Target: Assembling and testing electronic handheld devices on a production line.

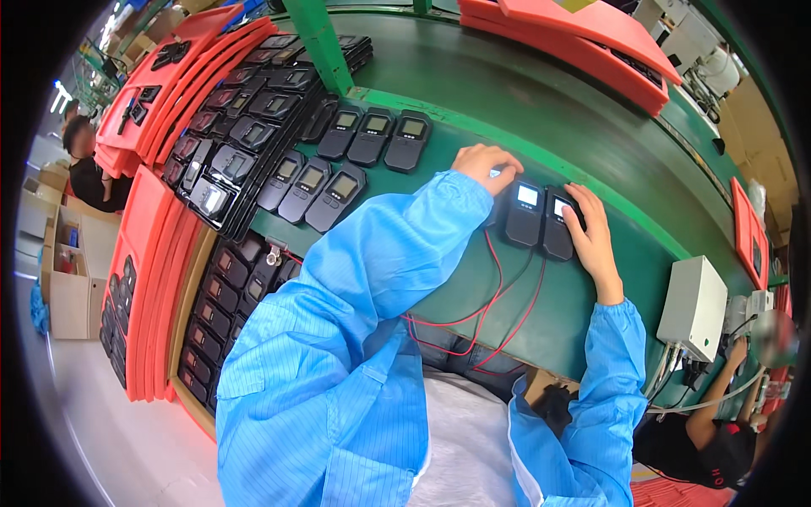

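Observation:
Three black handheld devices with lit screens lie side by side on the green bench before me. My left hand (488, 167), fingers bent, is on the left device (495, 172), covering most of it. The middle device (525, 213) lies untouched between my hands. My right hand (595, 240) grips the right device (557, 237), with the thumb on its face near the screen and the fingers at its top and right edge. Thin red wires (500, 275) run from the devices' lower ends toward the bench edge. Part of the left device is hidden by my hand and sleeve.
Several similar devices (368, 139) with grey screens lie in two rows to the left. Beyond them stand black trays (272, 106) of devices and stacked red foam sheets (148, 296). A green post (319, 46) rises behind. At right are a white box (694, 306) with cables and another person (705, 439).

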A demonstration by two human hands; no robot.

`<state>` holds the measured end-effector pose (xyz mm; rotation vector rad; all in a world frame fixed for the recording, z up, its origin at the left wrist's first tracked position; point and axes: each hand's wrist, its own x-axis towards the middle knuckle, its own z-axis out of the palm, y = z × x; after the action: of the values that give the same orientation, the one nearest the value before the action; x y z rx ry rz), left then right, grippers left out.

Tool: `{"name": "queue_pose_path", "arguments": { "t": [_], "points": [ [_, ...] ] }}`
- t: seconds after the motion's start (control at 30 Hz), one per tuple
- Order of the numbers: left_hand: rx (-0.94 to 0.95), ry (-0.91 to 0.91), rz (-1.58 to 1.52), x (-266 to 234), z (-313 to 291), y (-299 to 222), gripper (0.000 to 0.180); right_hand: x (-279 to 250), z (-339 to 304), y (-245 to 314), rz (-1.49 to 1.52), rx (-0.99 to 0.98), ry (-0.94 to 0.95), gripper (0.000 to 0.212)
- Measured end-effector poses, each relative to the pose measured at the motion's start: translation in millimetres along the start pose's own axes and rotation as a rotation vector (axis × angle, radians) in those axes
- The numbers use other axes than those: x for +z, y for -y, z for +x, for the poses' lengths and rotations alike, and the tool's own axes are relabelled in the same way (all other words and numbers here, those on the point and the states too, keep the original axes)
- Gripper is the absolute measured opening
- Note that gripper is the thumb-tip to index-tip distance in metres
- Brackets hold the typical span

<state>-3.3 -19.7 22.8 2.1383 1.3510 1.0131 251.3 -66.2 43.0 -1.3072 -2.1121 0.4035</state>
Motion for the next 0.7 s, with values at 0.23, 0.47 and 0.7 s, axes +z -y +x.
{"name": "queue_pose_path", "arguments": {
  "t": [0.23, 0.47, 0.7],
  "points": [
    [0.008, -0.003, -0.014, 1, -2, 0, 0.017, -3, -3, 0, -0.01, -0.007, -0.002, 0.037],
    [0.053, -0.044, -0.032, 2, 0, 7, 0.016, 2, 7, 1, 0.016, -0.059, 0.047, 0.037],
    [0.106, -0.127, -0.01, 15, 4, 13, 0.017, 1, -1, -6, 0.023, -0.009, 0.042, 0.036]
  ]
}}
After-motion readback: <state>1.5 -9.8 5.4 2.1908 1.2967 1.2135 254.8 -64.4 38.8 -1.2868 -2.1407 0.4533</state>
